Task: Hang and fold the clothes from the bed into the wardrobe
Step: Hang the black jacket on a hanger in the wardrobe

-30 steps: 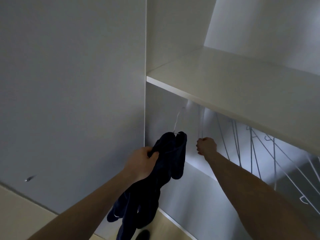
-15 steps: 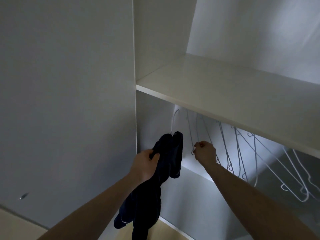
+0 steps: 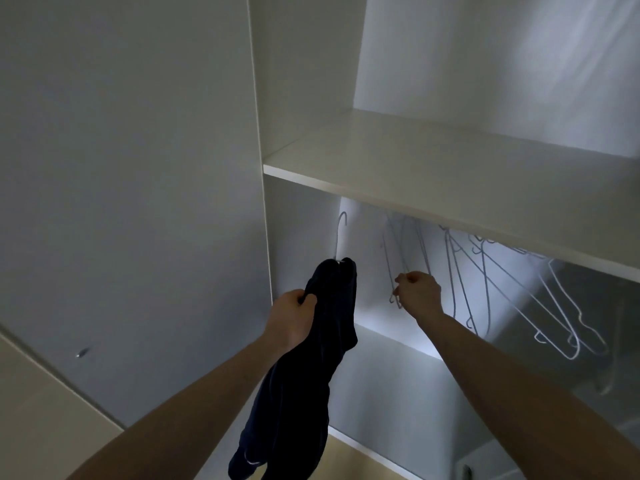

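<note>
right hand (image 3: pixel 417 294) lowered among wardrobe (image 3: pixel 450 174) hangers (image 3: pixel 485 271); left hand (image 3: pixel 291 320) grips garment (image 3: pixel 304 393)

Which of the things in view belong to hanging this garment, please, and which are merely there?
Part of the job:
- dark navy fabric garment, gripped by the left hand
- white wire hanger hook rising from the garment's top
- empty white wire hangers, one pinched by the right hand
- white wardrobe shelf above them

Merely there:
- small metal fitting on the grey wardrobe panel
</note>
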### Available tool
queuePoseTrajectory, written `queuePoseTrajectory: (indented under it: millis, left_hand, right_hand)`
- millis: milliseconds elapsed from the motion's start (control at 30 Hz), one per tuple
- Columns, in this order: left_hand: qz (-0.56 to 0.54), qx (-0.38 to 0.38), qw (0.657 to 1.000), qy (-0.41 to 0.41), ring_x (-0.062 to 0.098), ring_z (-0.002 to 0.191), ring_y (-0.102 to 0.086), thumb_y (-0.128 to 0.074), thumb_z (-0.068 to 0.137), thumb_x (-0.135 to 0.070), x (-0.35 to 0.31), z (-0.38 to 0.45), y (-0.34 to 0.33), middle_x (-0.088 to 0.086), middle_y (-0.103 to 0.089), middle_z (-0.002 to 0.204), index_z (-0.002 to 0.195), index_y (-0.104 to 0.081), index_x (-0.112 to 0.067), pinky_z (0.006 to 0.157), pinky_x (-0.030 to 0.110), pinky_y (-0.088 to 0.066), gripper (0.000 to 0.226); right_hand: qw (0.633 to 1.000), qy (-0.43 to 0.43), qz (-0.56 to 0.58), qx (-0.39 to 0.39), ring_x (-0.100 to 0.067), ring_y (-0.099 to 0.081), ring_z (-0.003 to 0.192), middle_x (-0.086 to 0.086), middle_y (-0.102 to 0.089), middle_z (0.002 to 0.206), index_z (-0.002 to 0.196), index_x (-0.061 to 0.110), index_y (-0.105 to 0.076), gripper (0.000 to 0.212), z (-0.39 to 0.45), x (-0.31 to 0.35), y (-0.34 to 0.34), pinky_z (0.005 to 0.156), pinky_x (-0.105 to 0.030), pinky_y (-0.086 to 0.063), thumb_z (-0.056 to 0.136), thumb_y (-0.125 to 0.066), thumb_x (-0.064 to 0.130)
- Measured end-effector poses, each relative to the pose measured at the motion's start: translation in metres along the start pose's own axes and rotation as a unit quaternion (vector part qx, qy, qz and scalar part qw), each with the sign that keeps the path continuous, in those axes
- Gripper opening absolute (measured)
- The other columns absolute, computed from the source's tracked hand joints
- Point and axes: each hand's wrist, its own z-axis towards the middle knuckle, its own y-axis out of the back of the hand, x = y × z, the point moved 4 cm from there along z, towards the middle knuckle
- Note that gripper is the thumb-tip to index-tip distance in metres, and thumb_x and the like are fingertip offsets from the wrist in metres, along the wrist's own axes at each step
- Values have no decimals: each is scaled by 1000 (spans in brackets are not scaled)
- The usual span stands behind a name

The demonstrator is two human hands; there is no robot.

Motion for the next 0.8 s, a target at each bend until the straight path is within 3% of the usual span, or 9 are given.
queuePoseTrajectory:
  millis: [167,333,500,800]
  left_hand:
    - [9,5,1000,-14,13,56,-49,-46,102,-27,-4,16,-3,3,-52,64,74,-52,-9,51,24,-39,34]
    - [20,16,998,-52,15,56,-46,-45,102,-26,-15,41,-7,2,-47,62,70,-46,-11,52,27,-36,35]
    - [6,13,996,-84,16,57,-46,-47,102,-25,-32,76,-21,2,-47,61,66,-42,-13,55,30,-39,38]
    - [23,7,992,-122,21,65,-54,-43,105,-26,-56,142,-62,6,-56,73,81,-54,-7,53,28,-37,32]
  right_hand:
    - [1000,1,-8,-18,-10,-61,61,-12,-76,78,91,4,-73,25,-6,1,6,51,-15,-41,103,-55,17]
    - [999,1,-25,-42,-15,-63,59,-12,-76,76,91,1,-75,27,-2,1,8,53,-23,-44,101,-57,18]
    - [997,3,-44,-61,-12,-66,64,-5,-76,73,90,5,-75,27,1,-2,6,57,-23,-43,101,-56,21]
    - [993,8,-80,-83,-2,-64,61,0,-77,73,97,11,-72,21,17,-12,11,56,-18,-42,102,-56,24]
